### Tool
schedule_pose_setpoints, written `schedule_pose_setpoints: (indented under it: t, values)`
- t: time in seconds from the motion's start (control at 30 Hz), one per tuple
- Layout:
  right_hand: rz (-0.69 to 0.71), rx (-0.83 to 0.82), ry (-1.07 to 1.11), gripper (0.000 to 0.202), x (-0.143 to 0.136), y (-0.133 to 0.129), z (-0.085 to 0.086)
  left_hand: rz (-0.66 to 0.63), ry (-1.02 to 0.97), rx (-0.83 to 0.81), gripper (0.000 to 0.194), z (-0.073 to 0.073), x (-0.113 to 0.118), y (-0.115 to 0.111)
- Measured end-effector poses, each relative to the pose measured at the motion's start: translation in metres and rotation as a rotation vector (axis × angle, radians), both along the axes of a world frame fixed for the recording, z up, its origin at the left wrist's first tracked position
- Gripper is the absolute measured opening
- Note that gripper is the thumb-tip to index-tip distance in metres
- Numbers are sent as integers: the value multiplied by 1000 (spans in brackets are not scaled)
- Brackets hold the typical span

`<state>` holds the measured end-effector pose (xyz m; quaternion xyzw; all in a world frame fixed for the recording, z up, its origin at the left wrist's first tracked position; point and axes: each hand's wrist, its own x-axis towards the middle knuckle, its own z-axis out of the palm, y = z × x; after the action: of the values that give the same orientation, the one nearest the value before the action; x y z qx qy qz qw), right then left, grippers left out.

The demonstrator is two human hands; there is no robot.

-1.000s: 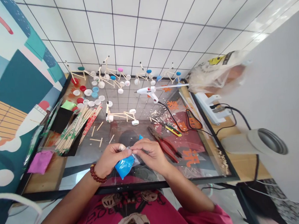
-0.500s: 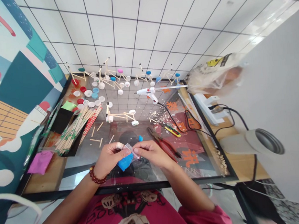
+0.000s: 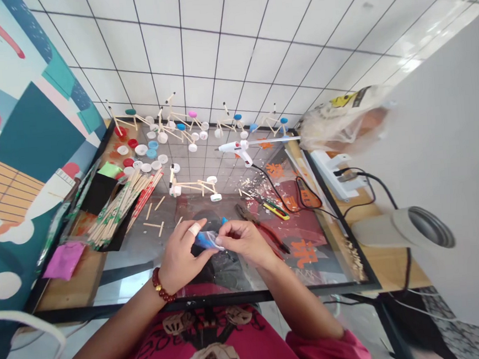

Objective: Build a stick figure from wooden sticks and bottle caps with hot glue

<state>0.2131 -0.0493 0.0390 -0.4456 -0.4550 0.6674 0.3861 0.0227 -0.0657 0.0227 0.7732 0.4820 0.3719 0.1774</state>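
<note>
A small clear packet with blue clay (image 3: 205, 240) is held between my hands above the near part of the glass table. My left hand (image 3: 184, 256), with a white wrap on one finger, has its fingers and thumb round the left side of the packet. My right hand (image 3: 244, 242) pinches the packet's right end. A small blue lump (image 3: 224, 220) lies just beyond the hands. Farther back stands a little stick car (image 3: 194, 187) with white cap wheels.
Red-handled pliers (image 3: 264, 230) and a yellow-green cutter (image 3: 275, 209) lie right of my hands. A white glue gun (image 3: 237, 147) sits behind. Bundled sticks (image 3: 119, 208), bottle caps (image 3: 141, 149) and a pink packet (image 3: 65, 260) are at left. More stick models stand along the wall.
My left hand has turned over the packet, its fingers now reaching across the top. The blue packet has come up and tilted sideways between the hands. My right hand stays almost in place.
</note>
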Motion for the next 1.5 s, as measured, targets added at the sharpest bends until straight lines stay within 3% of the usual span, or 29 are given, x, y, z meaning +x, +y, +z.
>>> schedule_pose_setpoints:
  t: [0.1,0.27,0.37,0.67,0.87,1.17,1.37,1.5]
  values:
    - [31,-45,93,32,-1,0,1,-16,24,16,47,1,-1,0]
    - [52,-176,259,34,-1,1,3,-45,18,-16,49,6,-2,0]
    - [69,-184,249,33,0,1,4,-35,27,-8,49,6,-3,0]
    - [117,-24,-33,41,0,0,0,-6,128,114,47,2,-3,0]
    - [52,61,-36,40,-3,-1,-4,16,177,96,45,1,-2,2]
    - [-81,494,-376,17,-5,-3,-4,96,204,45,42,-3,-5,3]
    - [-4,264,-228,13,-2,-1,-4,101,178,39,43,-3,-5,3]
    - [71,242,-252,13,0,1,-6,60,169,66,42,-3,-4,2]
